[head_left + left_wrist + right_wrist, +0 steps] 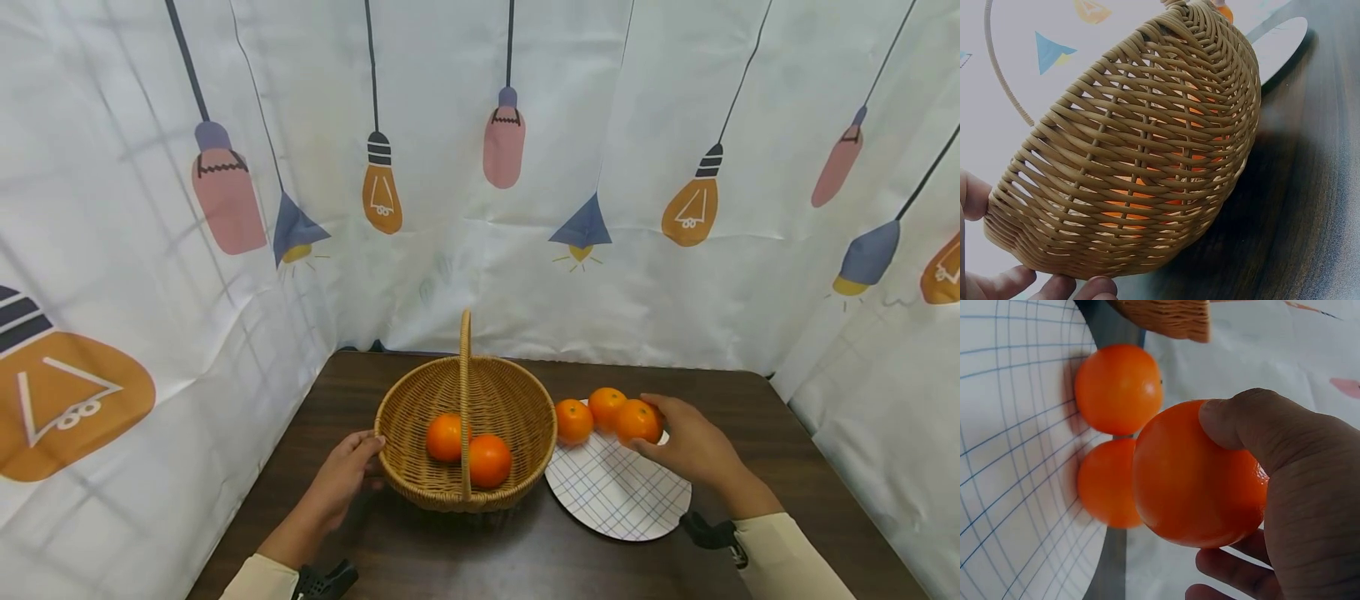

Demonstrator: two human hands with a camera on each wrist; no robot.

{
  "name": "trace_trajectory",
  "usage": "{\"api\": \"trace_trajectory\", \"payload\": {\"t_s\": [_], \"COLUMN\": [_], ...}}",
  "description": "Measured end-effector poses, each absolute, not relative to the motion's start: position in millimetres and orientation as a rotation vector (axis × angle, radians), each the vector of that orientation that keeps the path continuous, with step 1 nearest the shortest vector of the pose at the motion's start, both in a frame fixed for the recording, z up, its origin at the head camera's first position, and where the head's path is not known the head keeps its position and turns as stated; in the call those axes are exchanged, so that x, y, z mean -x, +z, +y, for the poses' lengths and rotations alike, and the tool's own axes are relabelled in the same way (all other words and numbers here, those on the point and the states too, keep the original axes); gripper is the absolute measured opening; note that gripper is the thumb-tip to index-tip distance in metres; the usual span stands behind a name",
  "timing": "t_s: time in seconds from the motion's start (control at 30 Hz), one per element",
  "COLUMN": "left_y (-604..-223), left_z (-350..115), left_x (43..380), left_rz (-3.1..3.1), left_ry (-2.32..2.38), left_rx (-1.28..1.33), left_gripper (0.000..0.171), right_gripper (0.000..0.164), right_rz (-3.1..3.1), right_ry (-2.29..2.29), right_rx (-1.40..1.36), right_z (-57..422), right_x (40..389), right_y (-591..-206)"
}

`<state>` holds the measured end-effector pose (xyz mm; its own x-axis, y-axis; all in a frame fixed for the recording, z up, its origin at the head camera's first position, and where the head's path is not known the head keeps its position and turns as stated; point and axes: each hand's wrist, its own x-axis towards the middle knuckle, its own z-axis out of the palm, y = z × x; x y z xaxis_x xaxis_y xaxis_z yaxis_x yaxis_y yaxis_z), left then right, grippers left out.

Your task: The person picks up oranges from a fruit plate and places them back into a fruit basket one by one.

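Observation:
My left hand (347,467) grips the left rim of a wicker basket (420,387), thumb at the edge and fingers against the outer weave. Two oranges (489,461) lie inside the basket, under its tall arched handle (465,375). Over the back part of a round white plate (618,492) with a blue grid, my right hand (693,446) holds an orange (1194,478) between thumb and fingers. Two more oranges (1119,389) sit side by side at the plate's back edge, just left of the held one.
Everything stands on a dark wood-grain table (720,400). Behind it and along both sides hangs a white curtain (450,275) printed with lamps and bulbs. The plate lies close against the basket's right side.

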<state>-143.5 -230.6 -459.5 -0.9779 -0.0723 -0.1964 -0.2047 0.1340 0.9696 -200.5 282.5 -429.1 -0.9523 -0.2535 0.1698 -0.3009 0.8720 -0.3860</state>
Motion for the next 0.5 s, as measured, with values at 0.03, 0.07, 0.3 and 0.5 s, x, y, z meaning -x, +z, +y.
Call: {"api": "trace_trajectory", "payload": {"t_s": [0.03, 0.07, 0.3, 0.5], "left_y": [-459, -459, -460, -460], "left_z": [-230, -230, -230, -230], "left_x": [143, 143, 142, 142], "left_rz": [2.287, 2.287, 2.283, 2.283], "left_ry": [1.985, 1.987, 1.996, 1.995], "left_rx": [0.28, 0.28, 0.275, 0.279], "left_gripper": [0.054, 0.054, 0.052, 0.052], "right_gripper": [0.088, 0.088, 0.085, 0.085], "right_rz": [-2.924, -2.921, -2.911, -2.882], "right_ry": [0.631, 0.633, 0.612, 0.614], "right_rx": [-0.442, -0.448, -0.492, -0.535], "right_z": [281, 279, 266, 253], "right_x": [200, 200, 201, 200], "right_y": [-428, -427, -417, -409]}}
